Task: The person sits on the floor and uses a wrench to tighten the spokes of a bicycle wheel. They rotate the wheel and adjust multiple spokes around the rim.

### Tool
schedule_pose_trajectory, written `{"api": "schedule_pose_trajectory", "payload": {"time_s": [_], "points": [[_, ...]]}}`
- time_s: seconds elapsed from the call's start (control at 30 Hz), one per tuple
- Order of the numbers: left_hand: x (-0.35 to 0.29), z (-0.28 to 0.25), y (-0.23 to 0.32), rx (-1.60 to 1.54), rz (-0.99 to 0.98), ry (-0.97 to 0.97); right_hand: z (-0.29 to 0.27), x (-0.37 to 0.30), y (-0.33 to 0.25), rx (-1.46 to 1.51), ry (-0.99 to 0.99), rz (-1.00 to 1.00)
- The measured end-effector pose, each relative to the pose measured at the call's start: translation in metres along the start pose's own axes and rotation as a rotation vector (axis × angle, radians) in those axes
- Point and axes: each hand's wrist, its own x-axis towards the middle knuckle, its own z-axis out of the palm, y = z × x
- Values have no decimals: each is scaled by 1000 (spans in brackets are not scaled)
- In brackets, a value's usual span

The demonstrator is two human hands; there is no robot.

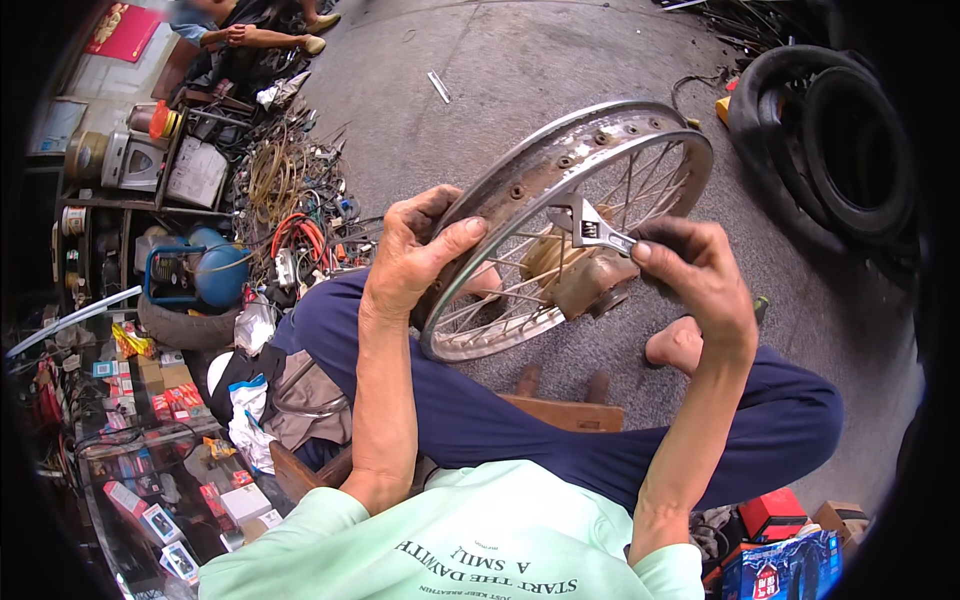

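One wheel, bare-rimmed and tireless, tilted, held up in front of you above your lap.

One left hand: yours, clasping the rim at its near left side, thumb laid along it, fingers wrapped out of sight behind.

One right hand: yours, pinching the wrench's handle between thumb and bent fingers.

One wrench: adjustable, silver, its head inside the wheel among the spokes, close to the rim. You cannot tell from this view whether the jaws bite on anything.

One hub: grey and tan, at the wheel's middle, just below the wrench.

Step in hand, as judged: you are fitting the wrench to a spoke end or its fastening. Next move calls for seating the head squarely, the left hand bracing the rim, then a short turn clear of neighbouring spokes.

Surroundings: black tires stacked at right; one blue compressor at left; one orange cable coil beside it; one metal strip on the floor, well apart from you; one red box at lower right.
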Motion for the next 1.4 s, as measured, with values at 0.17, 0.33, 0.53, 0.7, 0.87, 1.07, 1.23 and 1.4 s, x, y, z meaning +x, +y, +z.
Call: {"api": "schedule_pose_trajectory", "payload": {"time_s": [0.17,0.33,0.53,0.7,0.87,1.07,1.23,1.4], "points": [[2,-6,-7,41,-4,3,46,-36,24,-92,141,-86],[4,3,-8,-72,-39,-14,100,-52,42,-258,321,-307],[2,3,-11,-119,-71,-88,149,-61,61,-362,451,-432],[-3,16,-5,-149,-64,-53,162,-57,73,-337,508,-504],[1,12,-6,-80,-51,-43,128,-55,40,-299,360,-404],[-3,9,-4,-16,-11,-41,29,-7,-10,-186,-144,-146],[-5,17,-2,57,83,-60,-15,33,-24,-224,12,65],[-4,9,-8,127,94,-69,-36,20,-7,-117,-191,55]]}}
